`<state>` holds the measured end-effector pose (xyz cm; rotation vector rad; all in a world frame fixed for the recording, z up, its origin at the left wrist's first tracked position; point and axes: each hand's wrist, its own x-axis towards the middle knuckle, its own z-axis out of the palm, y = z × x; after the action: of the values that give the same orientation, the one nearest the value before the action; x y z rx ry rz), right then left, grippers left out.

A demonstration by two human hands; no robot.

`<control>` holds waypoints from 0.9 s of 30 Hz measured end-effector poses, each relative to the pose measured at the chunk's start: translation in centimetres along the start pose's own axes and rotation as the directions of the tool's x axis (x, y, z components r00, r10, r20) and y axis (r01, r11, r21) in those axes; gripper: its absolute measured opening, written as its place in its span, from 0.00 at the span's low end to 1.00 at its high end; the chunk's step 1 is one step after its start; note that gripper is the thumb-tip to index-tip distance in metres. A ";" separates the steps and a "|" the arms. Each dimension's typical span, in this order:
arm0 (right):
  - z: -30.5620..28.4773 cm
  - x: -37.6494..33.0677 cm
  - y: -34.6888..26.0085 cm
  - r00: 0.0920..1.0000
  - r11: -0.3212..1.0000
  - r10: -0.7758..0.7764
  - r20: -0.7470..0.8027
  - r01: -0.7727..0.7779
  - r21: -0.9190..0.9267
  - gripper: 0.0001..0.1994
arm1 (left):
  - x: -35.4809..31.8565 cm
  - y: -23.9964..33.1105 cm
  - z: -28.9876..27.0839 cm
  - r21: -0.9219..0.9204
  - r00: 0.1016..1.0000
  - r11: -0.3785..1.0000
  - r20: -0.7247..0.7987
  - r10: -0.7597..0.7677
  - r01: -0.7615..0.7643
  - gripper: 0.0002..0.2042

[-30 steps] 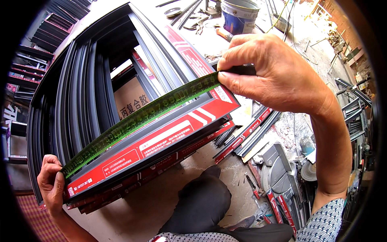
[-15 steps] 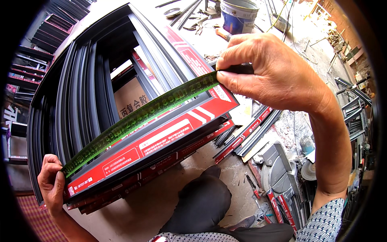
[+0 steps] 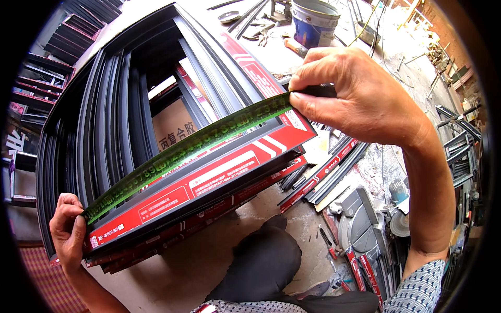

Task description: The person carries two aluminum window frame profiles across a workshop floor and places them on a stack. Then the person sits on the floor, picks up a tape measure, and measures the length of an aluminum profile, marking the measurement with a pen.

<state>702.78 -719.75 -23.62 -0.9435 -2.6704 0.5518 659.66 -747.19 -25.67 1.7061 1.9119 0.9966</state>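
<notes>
A green measuring tape (image 3: 193,147) stretches across a black metal window frame (image 3: 99,125), close above its near side, which carries red and white protective film (image 3: 209,182). My left hand (image 3: 69,229) pinches one end of the tape at the frame's near left corner. Toward the right corner, my right hand (image 3: 344,96) grips the tape between thumb and fingers. Part of the tape passes into my right palm, where it is hidden. Beneath the top frame lie more frames with the same red film, stacked.
A blue and white bucket (image 3: 314,23) stands at the back, with an orange-handled tool (image 3: 296,47) by it. On the right lie film-covered profiles (image 3: 329,167) and a grey round-based machine (image 3: 360,221). More black frames (image 3: 49,94) are piled at the far left. My bent knee (image 3: 266,255) is close below the stack.
The frame and both hands appear slightly farther right in the view. My hands keep their pinch on the tape, which stays stretched across the frame.
</notes>
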 end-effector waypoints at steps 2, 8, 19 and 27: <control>-0.1 0.1 -0.2 1.000 1.000 0.007 0.006 -0.007 0.000 0.09 | 0.0 0.0 0.0 -0.004 1.000 1.000 -0.005 -0.001 0.001 0.05; 0.1 0.0 0.2 1.000 1.000 -0.024 -0.016 0.024 -0.013 0.09 | 0.0 -0.1 0.0 -0.016 1.000 1.000 0.004 -0.006 0.006 0.05; 0.3 -0.2 0.4 0.998 0.999 -0.048 -0.041 0.049 0.015 0.10 | -0.1 -0.2 0.0 -0.017 1.000 1.000 -0.002 -0.003 0.003 0.06; 0.0 -0.3 -0.2 0.999 0.999 0.034 0.002 -0.034 0.012 0.10 | -0.1 0.0 0.2 -0.016 1.000 1.000 -0.008 -0.006 0.006 0.06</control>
<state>702.88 -720.07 -23.59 -0.9872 -2.6542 0.5752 659.82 -747.29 -25.80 1.6888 1.9075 1.0152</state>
